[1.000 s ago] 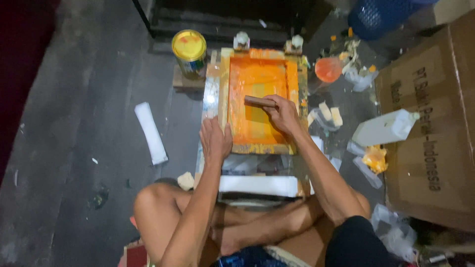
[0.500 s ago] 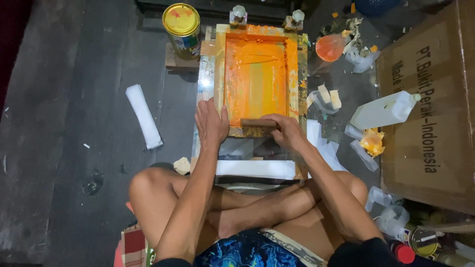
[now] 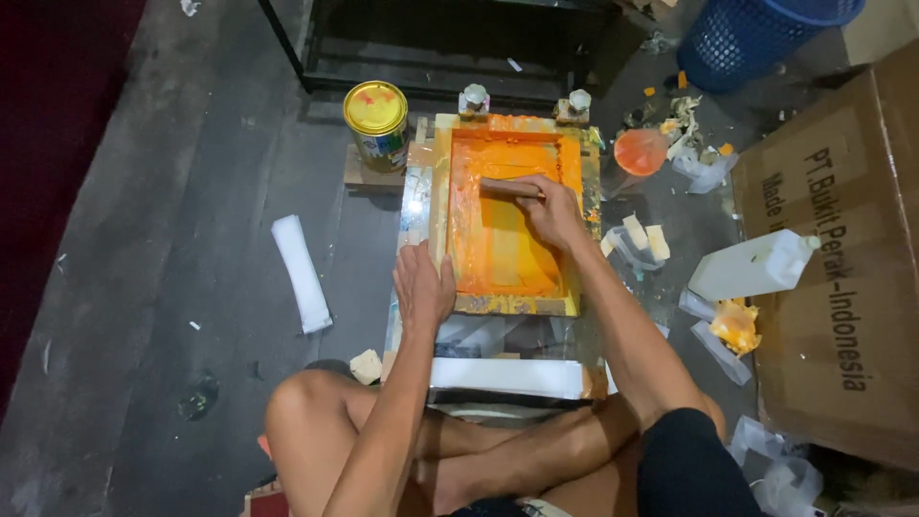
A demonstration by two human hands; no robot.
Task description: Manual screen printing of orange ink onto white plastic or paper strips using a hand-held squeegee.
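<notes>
Lying under right hand (image 3: 555,213): squeegee (image 3: 509,187).

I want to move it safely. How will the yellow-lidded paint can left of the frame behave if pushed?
The paint can stands upright on a small board, so it would probably slide, not roll. It looks like metal, likely stiff. If full, it is probably heavy.

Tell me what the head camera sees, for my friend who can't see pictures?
A person sitting cross-legged on a dark floor drags a wooden squeegee with the right hand across an orange-inked, wooden-framed printing screen, while the left hand presses on the frame's left edge. A yellow-lidded paint can stands to the left, a cardboard box to the right.
</notes>
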